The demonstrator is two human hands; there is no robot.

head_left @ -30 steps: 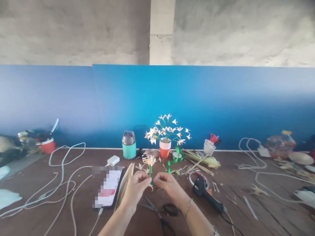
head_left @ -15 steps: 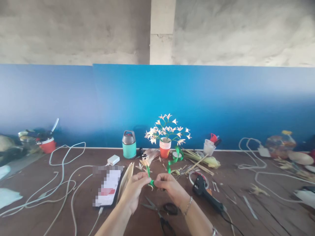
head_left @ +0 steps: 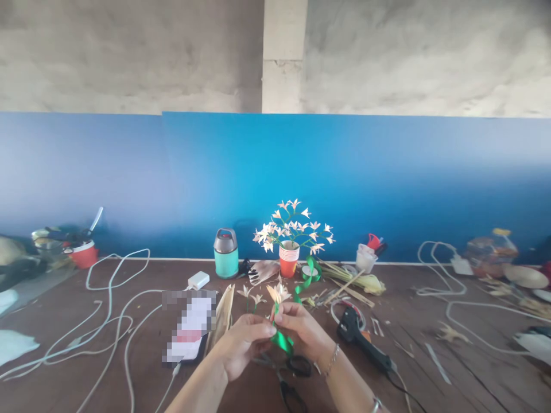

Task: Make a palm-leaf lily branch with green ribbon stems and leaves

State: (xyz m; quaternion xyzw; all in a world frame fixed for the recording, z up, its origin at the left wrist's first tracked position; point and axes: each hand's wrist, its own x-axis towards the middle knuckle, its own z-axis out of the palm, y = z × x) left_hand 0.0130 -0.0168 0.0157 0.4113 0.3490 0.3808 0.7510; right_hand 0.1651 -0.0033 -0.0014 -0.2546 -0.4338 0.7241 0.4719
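Note:
My left hand (head_left: 244, 343) and my right hand (head_left: 302, 330) meet at the near middle of the brown table (head_left: 107, 373). Both pinch a small cream paper flower (head_left: 278, 293) on a stem wrapped in green ribbon (head_left: 282, 342). The flower points up between my fingertips, and the ribbon loops down between the hands. Two more small flowers (head_left: 252, 299) stand just left of it. Black scissors (head_left: 287, 378) lie under my wrists. Behind stands a red paper cup (head_left: 288, 260) full of finished flowers (head_left: 293, 225).
A phone (head_left: 189, 328) lies left of my hands, with white cables (head_left: 112, 321) spread further left. A black glue gun (head_left: 364, 340) lies to the right. A teal jar (head_left: 225, 253), a green ribbon roll (head_left: 309, 273) and straw strips (head_left: 357, 282) sit by the blue wall.
Both hands shifted slightly right and toward me. The flower swung from left of my fingers to upright above them, and more green ribbon now shows between the hands.

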